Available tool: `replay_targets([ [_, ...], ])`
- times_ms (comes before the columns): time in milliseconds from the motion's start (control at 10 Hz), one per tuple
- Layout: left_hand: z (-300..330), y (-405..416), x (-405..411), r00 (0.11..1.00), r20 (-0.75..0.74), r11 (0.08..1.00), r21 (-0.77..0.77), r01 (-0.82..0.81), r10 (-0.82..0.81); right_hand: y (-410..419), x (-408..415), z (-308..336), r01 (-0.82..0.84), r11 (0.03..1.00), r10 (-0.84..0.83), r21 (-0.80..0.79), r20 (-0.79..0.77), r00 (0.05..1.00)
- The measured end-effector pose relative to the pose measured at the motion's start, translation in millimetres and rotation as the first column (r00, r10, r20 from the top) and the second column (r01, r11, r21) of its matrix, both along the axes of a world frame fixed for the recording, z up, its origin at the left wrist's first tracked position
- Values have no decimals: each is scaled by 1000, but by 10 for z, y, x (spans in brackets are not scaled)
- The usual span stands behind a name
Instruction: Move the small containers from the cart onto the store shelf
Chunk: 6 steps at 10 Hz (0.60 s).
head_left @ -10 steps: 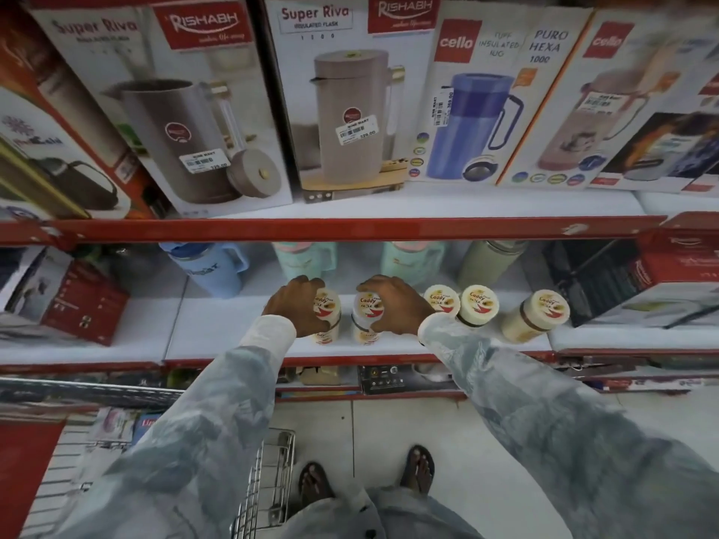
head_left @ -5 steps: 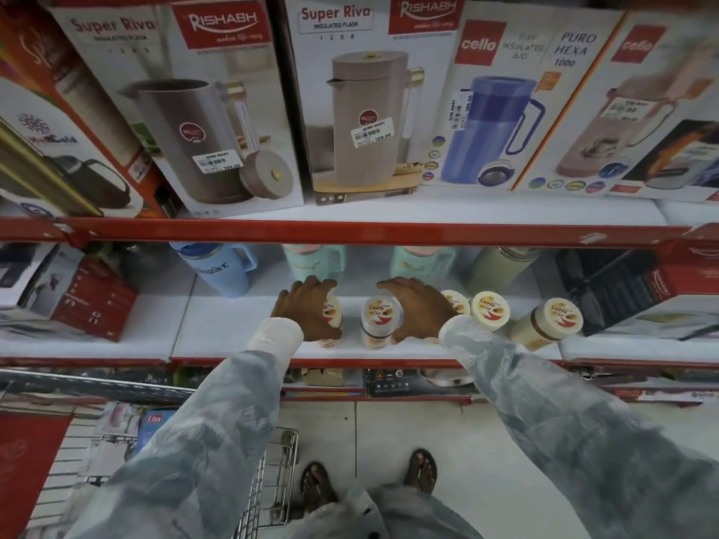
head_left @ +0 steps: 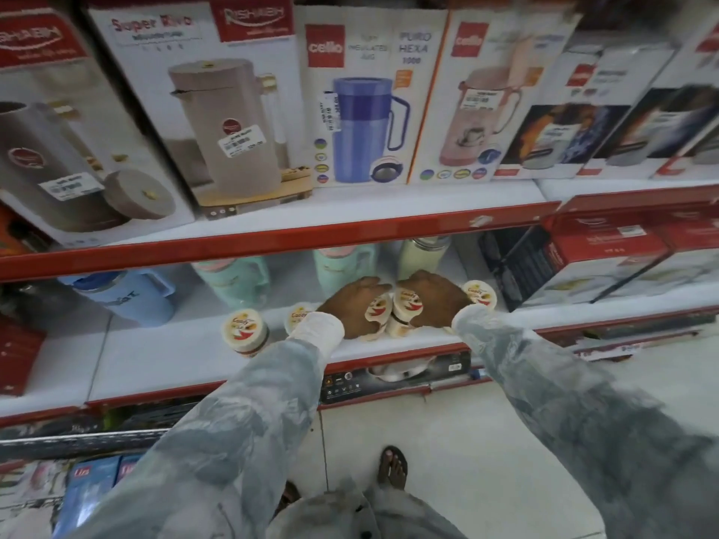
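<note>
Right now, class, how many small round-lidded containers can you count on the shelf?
5. One stands alone at far left, one peeks behind the left cuff, one under each hand, one at far right. The arms may hide more.

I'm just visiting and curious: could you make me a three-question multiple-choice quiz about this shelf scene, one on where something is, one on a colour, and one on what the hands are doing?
1. Where does the free-standing small jar sit relative to the hands?
A. To their left on the same shelf
B. On the shelf above
C. On the floor

2. What colour is the shelf's front edge?
A. Green
B. Red
C. Yellow

3. What are the two hands doing?
A. Hanging empty by the cart
B. Each wrapped around a small jar on the shelf
C. Lifting a boxed jug

Answers:
1 A: the free-standing jar stands alone on the white shelf, left of the left hand.
2 B: the shelf edge is a red strip.
3 B: the left hand covers one jar and the right hand another jar, side by side.
</note>
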<state>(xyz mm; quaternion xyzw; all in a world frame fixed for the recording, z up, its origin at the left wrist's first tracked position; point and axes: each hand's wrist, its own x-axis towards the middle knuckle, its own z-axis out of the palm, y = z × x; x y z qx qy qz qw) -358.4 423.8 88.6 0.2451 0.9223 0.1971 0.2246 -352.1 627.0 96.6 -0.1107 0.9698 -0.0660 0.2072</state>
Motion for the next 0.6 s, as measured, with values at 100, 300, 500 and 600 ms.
replay_targets([
  [100,-165,120,-3,1000,-23,998,-59,-17,15,77,11,-92,5,997,-6,-76,-23,1000],
  [300,-199,5,-4,994,-35,991,-74,-110,107,263,15,-142,-11,996,7,-89,-44,999],
  [500,-165,33,72,993,-43,987,-107,-116,112,331,27,-150,-15,991,11,-132,-28,1000],
  [600,-125,95,121,991,-79,979,-167,-119,107,308,66,-105,10,987,-19,-162,-55,998],
])
